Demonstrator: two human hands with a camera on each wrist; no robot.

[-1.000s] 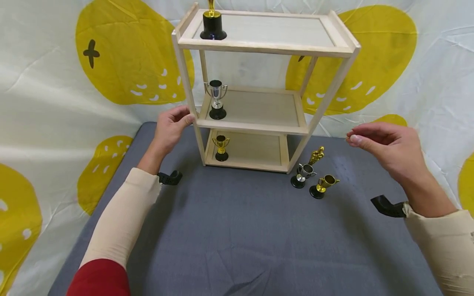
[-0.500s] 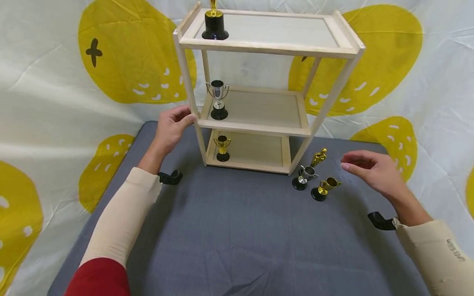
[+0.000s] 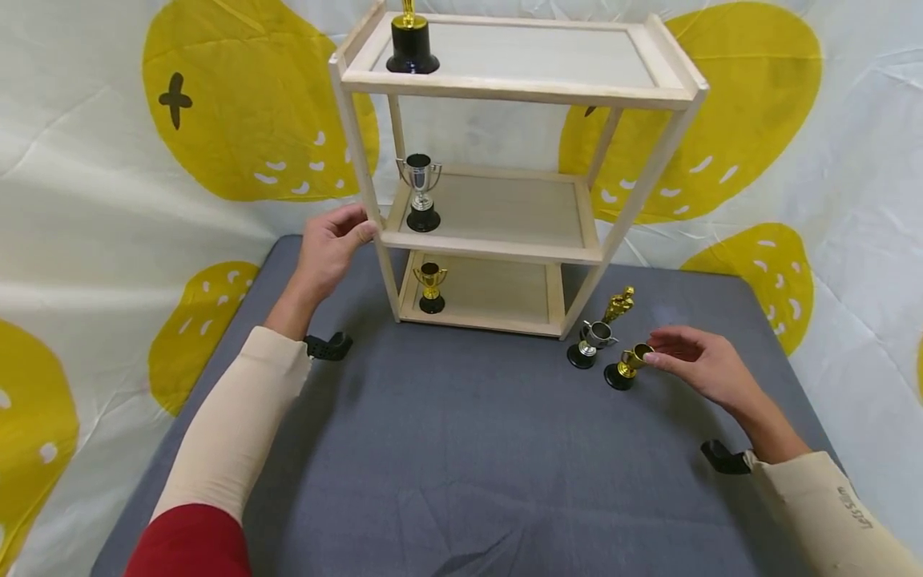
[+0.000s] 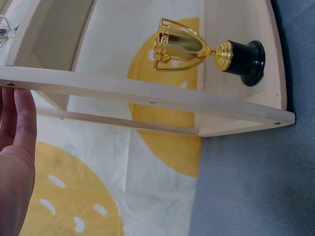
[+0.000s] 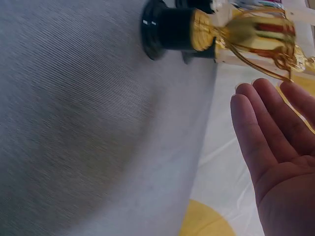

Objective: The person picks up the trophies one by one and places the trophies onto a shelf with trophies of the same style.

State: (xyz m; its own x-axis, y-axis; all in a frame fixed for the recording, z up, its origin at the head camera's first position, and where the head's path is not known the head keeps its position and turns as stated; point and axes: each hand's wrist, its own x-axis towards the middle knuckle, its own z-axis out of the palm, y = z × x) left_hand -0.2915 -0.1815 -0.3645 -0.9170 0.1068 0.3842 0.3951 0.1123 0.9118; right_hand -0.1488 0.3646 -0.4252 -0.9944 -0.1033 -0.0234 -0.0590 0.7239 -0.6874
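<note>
A three-tier wooden shelf [image 3: 476, 250] stands on the cloth-covered table. My left hand [image 3: 328, 252] pinches its left front post at middle-tier height, thumb in front and fingers behind. At the right, my right hand [image 3: 695, 369] is beside a small gold trophy cup [image 3: 629, 365] on a black base, its fingers [image 5: 261, 128] extended near one handle. Whether they touch the handle I cannot tell. Just left of that cup are a silver trophy cup [image 3: 593, 343] and a gold figure trophy [image 3: 618, 304]. All three stand right of the shelf.
At the shelf's left end, a gold-topped trophy [image 3: 413, 48] is on the top tier, a silver cup [image 3: 421, 192] on the middle and a gold cup [image 3: 430, 287] on the bottom. A patterned white-and-yellow cloth [image 3: 94, 152] hangs behind. Grey cloth [image 3: 461, 441] covers the table.
My right hand has come down and leftward from above the table's right side to the gold cup. My left hand stays at the shelf post.
</note>
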